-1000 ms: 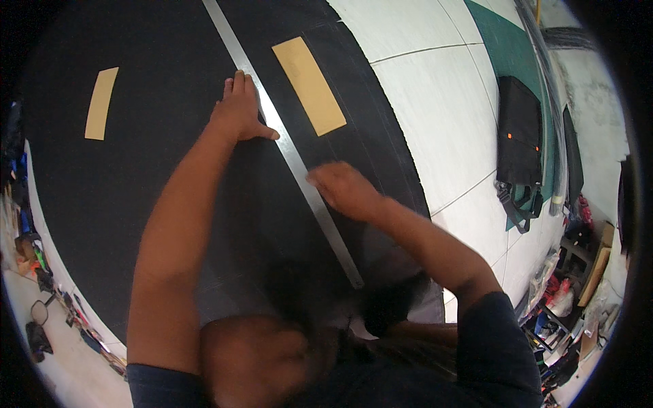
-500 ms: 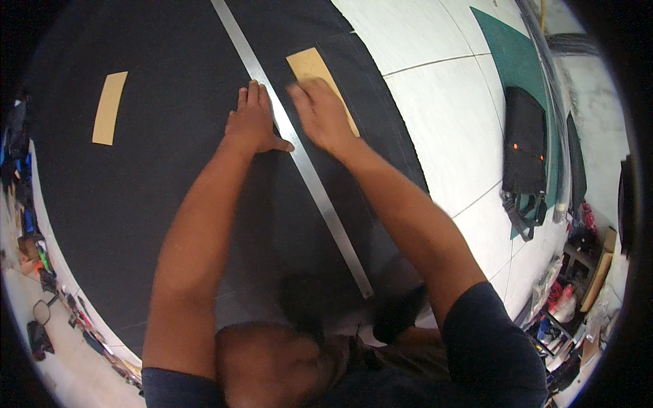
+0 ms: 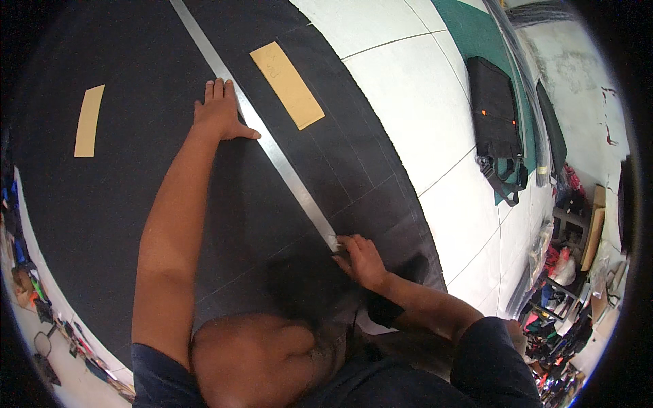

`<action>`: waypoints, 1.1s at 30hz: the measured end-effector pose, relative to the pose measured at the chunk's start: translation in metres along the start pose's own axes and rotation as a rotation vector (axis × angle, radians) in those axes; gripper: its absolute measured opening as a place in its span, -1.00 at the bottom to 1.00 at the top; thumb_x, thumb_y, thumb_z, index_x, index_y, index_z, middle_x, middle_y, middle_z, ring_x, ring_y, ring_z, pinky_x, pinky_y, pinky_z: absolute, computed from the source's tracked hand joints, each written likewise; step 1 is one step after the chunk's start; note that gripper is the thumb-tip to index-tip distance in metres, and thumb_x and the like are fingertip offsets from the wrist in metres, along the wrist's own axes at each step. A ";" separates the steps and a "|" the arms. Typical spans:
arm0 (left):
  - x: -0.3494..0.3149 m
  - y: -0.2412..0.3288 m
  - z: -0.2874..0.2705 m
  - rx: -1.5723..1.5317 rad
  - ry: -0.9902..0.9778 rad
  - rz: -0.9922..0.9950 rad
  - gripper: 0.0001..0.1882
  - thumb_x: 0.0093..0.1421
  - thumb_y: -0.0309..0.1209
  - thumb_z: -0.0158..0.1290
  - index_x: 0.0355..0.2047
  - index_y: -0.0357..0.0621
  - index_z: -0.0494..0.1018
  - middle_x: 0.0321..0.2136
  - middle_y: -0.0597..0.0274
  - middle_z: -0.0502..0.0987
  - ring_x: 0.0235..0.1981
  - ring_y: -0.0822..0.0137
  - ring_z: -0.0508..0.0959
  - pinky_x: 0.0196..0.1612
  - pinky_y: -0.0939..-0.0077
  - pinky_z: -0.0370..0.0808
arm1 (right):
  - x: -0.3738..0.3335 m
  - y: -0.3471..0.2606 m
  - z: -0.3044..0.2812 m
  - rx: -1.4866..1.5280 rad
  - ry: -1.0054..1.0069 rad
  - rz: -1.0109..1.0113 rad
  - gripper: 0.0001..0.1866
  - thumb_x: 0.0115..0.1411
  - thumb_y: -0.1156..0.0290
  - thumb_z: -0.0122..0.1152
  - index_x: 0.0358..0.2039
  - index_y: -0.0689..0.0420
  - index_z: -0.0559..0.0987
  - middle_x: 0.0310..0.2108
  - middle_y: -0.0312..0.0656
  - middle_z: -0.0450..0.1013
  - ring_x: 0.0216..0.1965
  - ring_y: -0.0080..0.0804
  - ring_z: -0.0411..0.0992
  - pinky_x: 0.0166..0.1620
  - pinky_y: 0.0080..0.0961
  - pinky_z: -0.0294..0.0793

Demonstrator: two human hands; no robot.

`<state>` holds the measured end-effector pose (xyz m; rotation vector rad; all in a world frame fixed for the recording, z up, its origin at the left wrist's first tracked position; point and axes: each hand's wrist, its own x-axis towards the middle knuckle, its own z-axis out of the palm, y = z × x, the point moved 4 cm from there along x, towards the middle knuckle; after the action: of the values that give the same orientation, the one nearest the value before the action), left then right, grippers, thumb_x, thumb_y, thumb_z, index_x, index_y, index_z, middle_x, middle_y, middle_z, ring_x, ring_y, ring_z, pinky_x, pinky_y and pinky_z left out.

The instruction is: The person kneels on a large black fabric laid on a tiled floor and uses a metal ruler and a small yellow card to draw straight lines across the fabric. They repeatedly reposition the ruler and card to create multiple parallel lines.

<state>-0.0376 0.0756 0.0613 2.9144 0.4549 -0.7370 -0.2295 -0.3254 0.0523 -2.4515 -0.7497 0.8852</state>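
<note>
The sheet [image 3: 136,224] lies spread on the floor [image 3: 422,102] in front of you, covering the left and middle of it. The ruler [image 3: 272,146] lies on the sheet, running from its far edge towards your right knee. Your left hand [image 3: 219,112] rests flat on the sheet just left of the ruler, thumb touching its edge. Your right hand [image 3: 360,258] sits at the ruler's near end, close to the sheet's right edge. One strip [image 3: 286,85] lies on the sheet just right of the ruler; another strip [image 3: 89,120] lies well to the left. A bag [image 3: 495,115] lies on the floor, far right, well apart from the sheet.
</note>
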 end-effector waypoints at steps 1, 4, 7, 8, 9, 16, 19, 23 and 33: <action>0.001 -0.003 0.001 0.026 -0.013 -0.019 0.60 -0.35 0.22 0.56 0.53 -0.20 -0.14 0.55 -0.08 -0.14 0.57 -0.06 -0.16 0.47 -0.30 0.06 | 0.001 0.000 0.005 -0.046 -0.003 -0.031 -0.43 0.22 0.32 0.41 0.20 0.13 0.44 -0.07 -0.04 0.46 -0.04 -0.09 0.48 0.02 -0.16 0.42; -0.008 -0.023 0.009 0.028 -0.029 -0.061 0.62 -0.37 0.22 0.56 0.54 -0.16 -0.16 0.56 -0.03 -0.17 0.57 -0.06 -0.17 0.47 -0.33 0.04 | 0.004 -0.019 0.016 -0.077 -0.073 0.005 -0.45 0.22 0.29 0.41 0.19 0.11 0.46 -0.09 -0.09 0.49 -0.05 -0.12 0.48 0.02 -0.19 0.39; -0.015 -0.043 0.017 -0.072 -0.035 -0.064 0.66 -0.42 0.19 0.58 0.54 -0.14 -0.18 0.57 0.02 -0.19 0.57 -0.07 -0.19 0.43 -0.38 0.11 | 0.005 -0.026 0.020 -0.125 -0.098 -0.002 -0.49 0.24 0.28 0.39 0.17 0.09 0.49 -0.11 -0.13 0.51 -0.06 -0.14 0.49 0.03 -0.20 0.36; -0.017 -0.051 0.020 -0.101 -0.038 -0.077 0.66 -0.43 0.18 0.59 0.54 -0.14 -0.18 0.57 0.02 -0.19 0.57 -0.07 -0.19 0.42 -0.38 0.14 | 0.007 -0.029 0.019 -0.149 -0.098 -0.026 -0.50 0.24 0.28 0.38 0.16 0.09 0.50 -0.11 -0.14 0.51 -0.06 -0.15 0.49 0.04 -0.20 0.36; -0.017 -0.055 0.022 -0.102 -0.017 -0.060 0.68 -0.45 0.20 0.59 0.55 -0.09 -0.19 0.57 0.02 -0.21 0.56 -0.09 -0.15 0.44 -0.29 0.18 | 0.012 -0.031 0.015 -0.128 -0.079 -0.055 -0.57 0.26 0.27 0.37 0.09 0.08 0.51 -0.16 -0.14 0.52 -0.11 -0.14 0.50 0.00 -0.19 0.39; -0.024 -0.053 0.018 -0.160 0.001 -0.050 0.62 -0.42 0.10 0.60 0.54 -0.12 -0.16 0.56 0.01 -0.18 0.56 -0.10 -0.12 0.38 -0.28 0.29 | 0.134 -0.028 -0.067 0.246 0.202 0.093 -0.63 0.41 0.10 0.17 -0.32 0.17 0.42 -0.39 0.08 0.52 -0.35 0.15 0.54 -0.29 0.03 0.43; -0.026 -0.057 0.017 -0.146 -0.002 -0.052 0.61 -0.41 0.14 0.59 0.54 -0.11 -0.15 0.56 0.01 -0.16 0.55 -0.10 -0.10 0.37 -0.27 0.30 | 0.213 -0.029 -0.119 0.194 0.452 0.088 -0.60 0.43 0.08 0.13 -0.33 0.20 0.45 -0.38 0.12 0.53 -0.32 0.17 0.53 -0.26 0.03 0.42; -0.028 -0.046 0.008 -0.107 0.001 -0.043 0.55 -0.36 0.20 0.55 0.53 -0.10 -0.08 0.56 0.01 -0.15 0.56 -0.04 -0.07 0.39 -0.27 0.26 | 0.254 -0.022 -0.136 0.016 0.587 -0.001 -0.68 0.41 0.14 0.18 -0.22 0.19 0.54 -0.33 0.04 0.53 -0.29 0.04 0.54 -0.19 -0.10 0.49; -0.011 -0.270 0.037 -0.257 0.619 -0.406 0.02 0.19 0.24 0.21 0.44 -0.18 0.19 0.43 -0.14 0.19 0.46 -0.07 0.19 0.45 0.01 0.18 | 0.149 0.013 -0.107 0.066 0.604 0.157 -0.69 0.34 0.23 0.30 -0.02 0.14 0.60 -0.13 -0.04 0.57 -0.15 -0.10 0.60 -0.06 -0.24 0.56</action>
<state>-0.1469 0.3236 0.0276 2.7677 1.1196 0.2212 -0.0553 -0.2657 0.0538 -2.5350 -0.3075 0.1771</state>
